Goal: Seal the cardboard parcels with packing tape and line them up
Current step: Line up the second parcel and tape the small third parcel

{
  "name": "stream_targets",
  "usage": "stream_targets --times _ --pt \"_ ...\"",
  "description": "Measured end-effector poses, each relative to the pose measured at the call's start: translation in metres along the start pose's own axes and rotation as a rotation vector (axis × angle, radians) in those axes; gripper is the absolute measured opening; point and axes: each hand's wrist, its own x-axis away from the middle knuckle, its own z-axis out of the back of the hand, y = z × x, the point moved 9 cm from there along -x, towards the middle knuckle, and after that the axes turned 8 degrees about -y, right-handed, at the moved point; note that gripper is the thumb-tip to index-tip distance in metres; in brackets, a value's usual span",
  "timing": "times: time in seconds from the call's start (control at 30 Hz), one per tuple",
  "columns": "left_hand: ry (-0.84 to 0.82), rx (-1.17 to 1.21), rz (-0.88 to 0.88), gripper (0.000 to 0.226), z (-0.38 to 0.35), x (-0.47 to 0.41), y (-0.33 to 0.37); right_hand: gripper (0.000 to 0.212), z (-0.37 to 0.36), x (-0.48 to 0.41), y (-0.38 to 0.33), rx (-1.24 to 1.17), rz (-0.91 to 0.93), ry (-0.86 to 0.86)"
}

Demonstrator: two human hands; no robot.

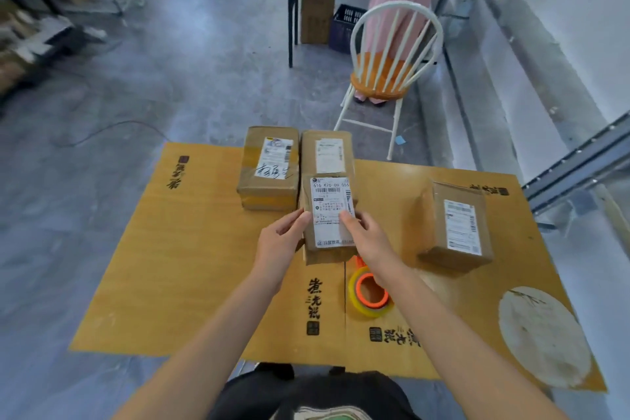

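The left hand (pixel 284 239) and the right hand (pixel 366 239) are gripping the held parcel (pixel 329 211) by its sides, fingers curled on it, just in front of the two back parcels (pixel 269 167) standing side by side. The right parcel (pixel 458 225) is sitting well apart, probably not yet lined up, and the tape roll (pixel 370 293) is lying idle.

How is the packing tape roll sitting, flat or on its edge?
Flat. The packing tape roll lies on the table with the round hole of its orange core facing up.
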Motion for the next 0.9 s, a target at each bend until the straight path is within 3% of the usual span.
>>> stream_targets --times 0.5,0.67,0.77,0.9 --pt "-0.055 -0.04 0.099 0.042 0.068 0.0 -0.074 0.036 -0.076 0.002 0.074 0.099 -0.161 -0.002" --pt "-0.102 -0.187 0.093 0.047 0.081 -0.004 -0.086 0.032 -0.089 -0.003 0.093 0.148 -0.174 -0.051" --pt "-0.091 -0.225 0.115 0.049 0.089 -0.007 -0.094 0.041 -0.09 -0.004 0.096 0.213 -0.172 -0.066" --pt "-0.08 -0.301 0.129 0.052 0.093 -0.009 -0.097 0.032 -0.052 0.001 0.103 0.444 -0.165 0.105"
